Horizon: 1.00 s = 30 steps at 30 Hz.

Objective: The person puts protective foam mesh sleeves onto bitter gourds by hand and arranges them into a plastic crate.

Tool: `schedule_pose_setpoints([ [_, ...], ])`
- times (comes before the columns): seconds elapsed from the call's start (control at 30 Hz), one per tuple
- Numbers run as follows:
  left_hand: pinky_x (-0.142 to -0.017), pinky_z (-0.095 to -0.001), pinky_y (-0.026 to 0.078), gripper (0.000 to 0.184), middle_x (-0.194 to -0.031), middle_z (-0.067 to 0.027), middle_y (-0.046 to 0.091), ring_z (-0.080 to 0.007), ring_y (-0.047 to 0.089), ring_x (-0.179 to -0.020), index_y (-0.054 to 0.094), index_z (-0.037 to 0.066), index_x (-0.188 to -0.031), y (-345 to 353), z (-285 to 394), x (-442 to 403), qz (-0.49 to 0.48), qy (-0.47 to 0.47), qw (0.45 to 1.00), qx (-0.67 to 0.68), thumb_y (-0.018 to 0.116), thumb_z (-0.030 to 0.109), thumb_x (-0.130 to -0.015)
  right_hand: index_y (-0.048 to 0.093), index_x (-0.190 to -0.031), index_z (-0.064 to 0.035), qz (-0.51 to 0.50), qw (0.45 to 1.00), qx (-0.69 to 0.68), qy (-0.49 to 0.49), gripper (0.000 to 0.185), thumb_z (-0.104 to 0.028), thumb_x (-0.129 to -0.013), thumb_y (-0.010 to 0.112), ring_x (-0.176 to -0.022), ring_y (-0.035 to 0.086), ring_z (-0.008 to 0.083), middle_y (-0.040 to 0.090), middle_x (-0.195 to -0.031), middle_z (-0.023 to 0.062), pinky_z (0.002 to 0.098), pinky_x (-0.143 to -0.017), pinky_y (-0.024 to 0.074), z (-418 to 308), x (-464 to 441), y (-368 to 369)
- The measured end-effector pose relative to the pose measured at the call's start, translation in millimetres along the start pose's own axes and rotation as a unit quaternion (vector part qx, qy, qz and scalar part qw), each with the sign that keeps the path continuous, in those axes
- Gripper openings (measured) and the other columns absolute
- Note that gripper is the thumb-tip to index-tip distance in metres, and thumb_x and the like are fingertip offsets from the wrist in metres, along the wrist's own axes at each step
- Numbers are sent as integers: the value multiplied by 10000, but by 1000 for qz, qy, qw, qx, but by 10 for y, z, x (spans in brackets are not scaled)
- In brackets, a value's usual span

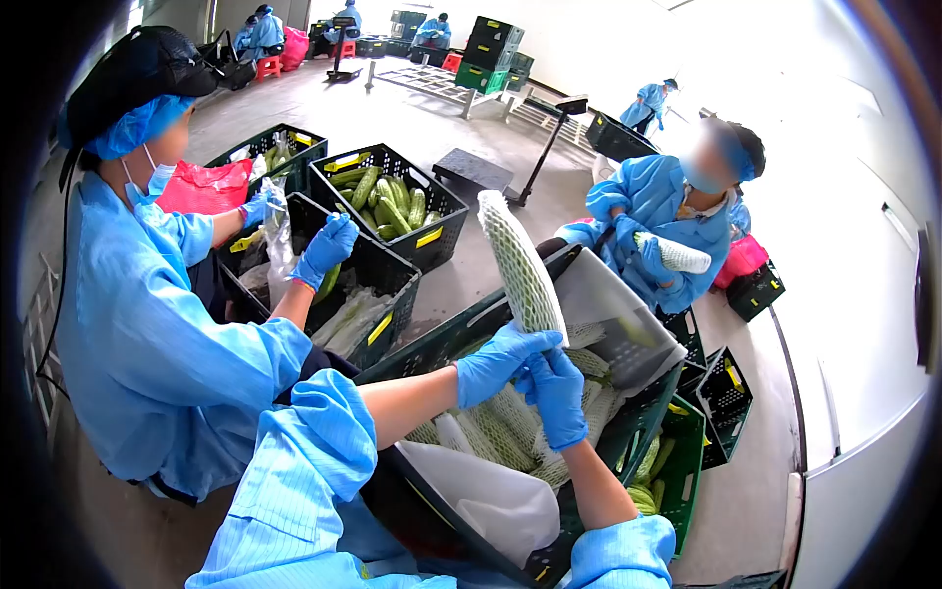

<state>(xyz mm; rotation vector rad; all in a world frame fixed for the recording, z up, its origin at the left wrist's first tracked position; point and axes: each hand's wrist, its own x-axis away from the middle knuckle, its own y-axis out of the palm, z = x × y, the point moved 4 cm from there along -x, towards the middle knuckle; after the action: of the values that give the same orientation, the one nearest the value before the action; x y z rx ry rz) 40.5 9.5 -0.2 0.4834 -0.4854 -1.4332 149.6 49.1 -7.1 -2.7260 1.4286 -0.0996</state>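
Note:
A green cucumber in a white foam net sleeve (520, 260) stands tilted in the middle of the view, its upper end leaning left. My left hand (505, 365), in a blue glove, is closed around its lower end. Just beside it, the gloved fingers of my right hand (555, 395) pinch the bottom edge of the same sleeve. Below both hands is a dark crate (643, 417) with a white liner (481, 501) folded over its sides. Several netted cucumbers (505, 427) lie inside it, partly hidden by my hands and forearms.
At left, a co-worker (167, 324) handles a clear plastic bag (285, 240) over a black crate (392, 324). Another crate (446, 236) holds bare cucumbers. A second co-worker (653, 236) at right holds a netted one (677, 254). A green crate (692, 471) stands at right.

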Motion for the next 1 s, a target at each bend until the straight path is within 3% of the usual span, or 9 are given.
schedule_pose_setpoints([
  [0.1,-369,-269,423,321,-783,-42,590,-136,570,-498,534,74,-1063,43,66,26,9,18,1000,-7,669,309,-891,653,-976,-33,-13,1000,13,8,165,-173,-981,566,-576,594,70,664,-765,34,205,-468,447,-127,-7,-10],
  [0.23,-591,-233,511,385,-912,-25,597,-109,601,-742,512,69,-1134,85,314,69,97,156,978,-103,723,196,-837,660,-981,-25,-39,998,38,-24,191,-189,-983,560,-570,591,88,667,-745,46,219,-511,465,-236,-91,-110],
  [0.27,-728,-240,515,449,-986,-18,590,-101,577,-876,495,73,-1172,-49,244,-52,94,162,978,-95,742,112,-800,662,-982,-25,-37,998,42,-35,198,-196,-983,561,-564,586,91,668,-741,50,221,-521,467,-259,-119,-167],
  [0.37,-795,-274,515,483,-1028,-29,586,-124,585,-919,488,70,-1184,-309,216,-228,160,271,923,-223,730,11,-771,648,-1040,-30,5,997,-9,-73,222,-233,-964,603,-623,588,83,677,-825,49,222,-569,481,-242,-204,-327],
  [0.47,-844,-301,511,539,-1065,-44,585,-149,595,-955,450,61,-1226,-292,282,-168,164,299,865,-367,726,18,-765,625,-1117,-47,74,989,-19,-127,289,-244,-914,684,-765,577,47,663,-959,17,219,-659,505,-356,-202,-314],
  [0.63,-878,-307,497,569,-1095,-91,586,-166,589,-1000,443,36,-1217,-147,123,-203,109,296,859,-403,777,78,-757,606,-1151,-45,56,984,33,-167,297,-168,-897,700,-786,547,45,651,-947,-3,224,-741,491,-324,-157,-262],
  [0.67,-847,-297,507,569,-1090,-94,590,-148,593,-970,447,34,-1204,-136,109,-184,121,324,819,-458,793,97,-756,611,-1139,-39,43,983,11,-178,278,-152,-899,693,-789,550,48,651,-937,0,233,-742,494,-236,-187,-272],
  [0.8,-831,-288,513,539,-1042,-54,607,-119,587,-948,484,34,-1172,-154,143,-169,122,293,838,-443,811,108,-750,633,-1044,-14,33,984,12,-177,165,-94,-904,666,-788,564,65,645,-861,13,263,-731,506,-165,-233,-293],
  [1.0,-864,-279,503,574,-1097,-23,605,-101,573,-981,504,71,-1210,-142,38,-173,52,196,950,-237,836,174,-753,640,-945,-14,56,975,82,-198,77,-79,-904,646,-720,539,71,628,-778,29,270,-668,498,-147,-232,-326],
])
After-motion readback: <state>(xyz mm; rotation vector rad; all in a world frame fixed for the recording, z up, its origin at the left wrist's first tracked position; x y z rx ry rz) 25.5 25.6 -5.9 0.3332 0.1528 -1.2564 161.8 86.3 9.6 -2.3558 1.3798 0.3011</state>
